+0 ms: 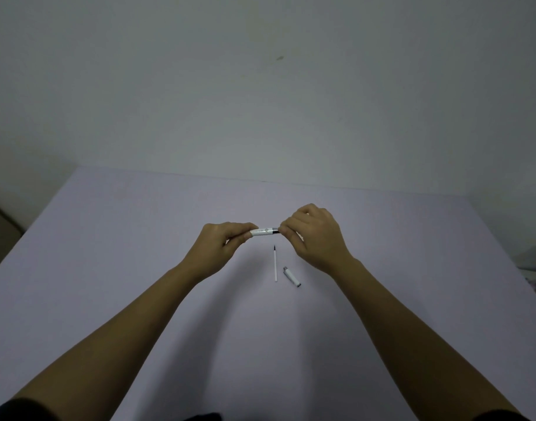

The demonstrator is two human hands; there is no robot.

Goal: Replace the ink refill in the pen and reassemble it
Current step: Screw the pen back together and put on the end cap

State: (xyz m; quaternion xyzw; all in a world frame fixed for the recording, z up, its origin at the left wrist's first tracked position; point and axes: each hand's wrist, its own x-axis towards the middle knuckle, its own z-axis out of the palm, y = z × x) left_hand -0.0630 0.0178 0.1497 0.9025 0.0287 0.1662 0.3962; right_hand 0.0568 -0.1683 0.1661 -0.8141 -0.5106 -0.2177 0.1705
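- Above the middle of the pale lilac worktop (108,253), both hands meet at one white pen (264,231), held level and clear of the surface.
- The left hand (222,246) pinches the pen's left end between thumb and fingertips, the other fingers curled under.
- The right hand (317,235) grips the pen's right end, its fingers folded over it so that this end is hidden.
- Only a short stretch of the pen shows between the two hands: a white barrel with a dark band next to the right hand's fingertips.
- Whether the pen is one piece or two parts being joined at that band cannot be told.
- Just nearer the person than the hands, a thin white ink refill (275,264) lies flat on the worktop, its dark tip pointing away from the person.
- Beside the refill, to its right and not touching it, lies a short white pen cap (292,277), set at a slant with its darker end toward the hands.
- Both forearms are bare, with dark sleeves at the bottom corners.
- A plain grey-white wall (260,86) rises behind the far edge of the worktop.
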